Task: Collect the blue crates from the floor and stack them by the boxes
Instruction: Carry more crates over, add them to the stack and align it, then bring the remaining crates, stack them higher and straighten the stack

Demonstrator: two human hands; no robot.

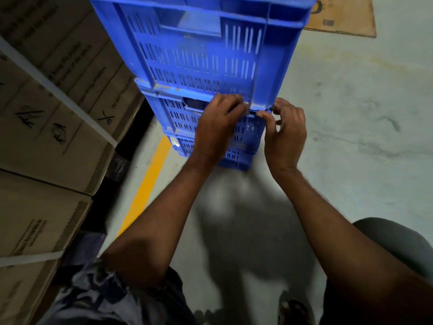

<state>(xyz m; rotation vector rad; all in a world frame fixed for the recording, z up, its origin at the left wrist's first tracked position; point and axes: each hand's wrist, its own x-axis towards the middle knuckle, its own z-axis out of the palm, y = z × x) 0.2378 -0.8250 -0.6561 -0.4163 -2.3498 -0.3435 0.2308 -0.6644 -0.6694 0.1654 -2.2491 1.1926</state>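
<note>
Stack of blue crates [199, 55] at frame centre, just beside boxes [46, 113] at left
Left to right: boxes, yellow line [150, 179], stack. The left hand [218, 127] curls over the second crate's rim and the right hand [285, 134] pinches its corner, probably squaring the top crate so it seats. Stained grey floor [351, 113]; flat cardboard [344, 17] upper right

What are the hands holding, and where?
The left hand and right hand both pinch the rim just under the top blue crate, near its right corner.
</note>
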